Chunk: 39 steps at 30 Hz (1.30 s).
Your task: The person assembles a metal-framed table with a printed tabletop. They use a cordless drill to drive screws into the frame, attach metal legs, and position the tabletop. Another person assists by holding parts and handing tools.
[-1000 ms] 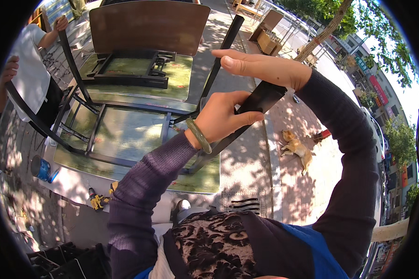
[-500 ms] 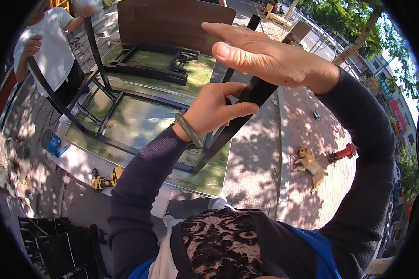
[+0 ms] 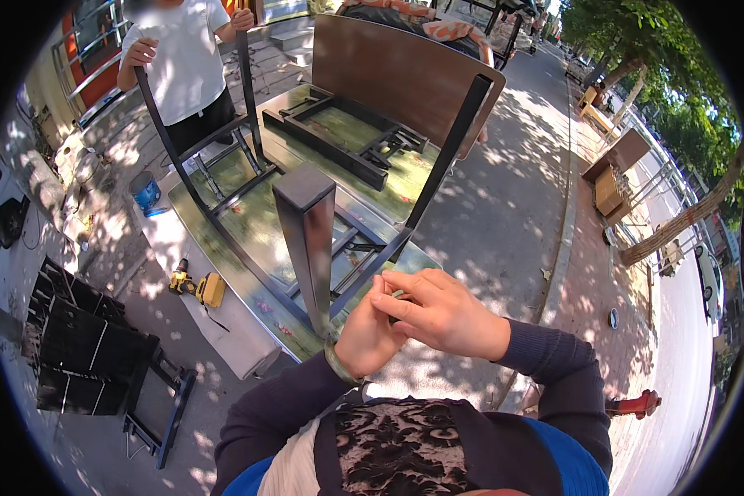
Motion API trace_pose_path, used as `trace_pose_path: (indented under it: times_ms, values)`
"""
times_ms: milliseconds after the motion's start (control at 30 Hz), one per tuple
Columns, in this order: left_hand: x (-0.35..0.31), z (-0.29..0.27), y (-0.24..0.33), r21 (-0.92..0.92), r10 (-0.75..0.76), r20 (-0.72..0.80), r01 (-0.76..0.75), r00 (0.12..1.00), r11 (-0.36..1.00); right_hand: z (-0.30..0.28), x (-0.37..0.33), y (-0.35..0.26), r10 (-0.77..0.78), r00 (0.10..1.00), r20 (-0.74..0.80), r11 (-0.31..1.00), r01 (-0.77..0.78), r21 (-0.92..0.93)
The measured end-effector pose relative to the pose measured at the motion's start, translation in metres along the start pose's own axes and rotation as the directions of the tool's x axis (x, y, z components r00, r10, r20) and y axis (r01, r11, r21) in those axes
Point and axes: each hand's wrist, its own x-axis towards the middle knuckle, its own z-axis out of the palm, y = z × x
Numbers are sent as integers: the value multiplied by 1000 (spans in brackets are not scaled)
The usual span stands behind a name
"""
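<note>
In front of my chest my two hands meet. My left hand (image 3: 367, 337), with a green bangle at the wrist, is half closed, its palm turned up. Over it the fingers of my right hand (image 3: 450, 318) bend and pinch into the palm. Whatever lies between them is hidden. Just left of my hands a black square metal leg (image 3: 304, 240) rises from an upturned table frame. Another black leg (image 3: 450, 153) stands beyond them to the right. The frame lies on a green patterned tabletop (image 3: 260, 318). Neither hand grips a leg.
Across the frame a person in a white shirt (image 3: 182, 66) holds two of its legs. A yellow cordless drill (image 3: 197, 286) and a blue can (image 3: 146, 194) sit at the left edge. A brown board (image 3: 397, 74) stands behind a folded black frame (image 3: 331, 136). Black furniture parts (image 3: 83, 355) lie lower left.
Both hands have left the black leg and come together nearer my chest. The view has swung to the right, and the dog seen earlier no longer shows.
</note>
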Motion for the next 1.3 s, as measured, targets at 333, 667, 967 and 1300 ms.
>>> trace_pose_path:
  times_ms: [333,667,967,1300]
  values:
    - [83,62,11,357,446,35,-428,894,830,-99,8,146,148,902,-406,965,-42,258]
    - [243,67,37,838,818,101,-491,566,237,-120,68,390,190,939,-288,334,214,918]
    - [289,94,72,955,854,214,-284,474,-81,-112,81,411,-15,989,-149,290,147,946]
    - [325,113,95,650,600,744,-108,294,-752,-134,83,421,-204,972,-116,486,204,850]
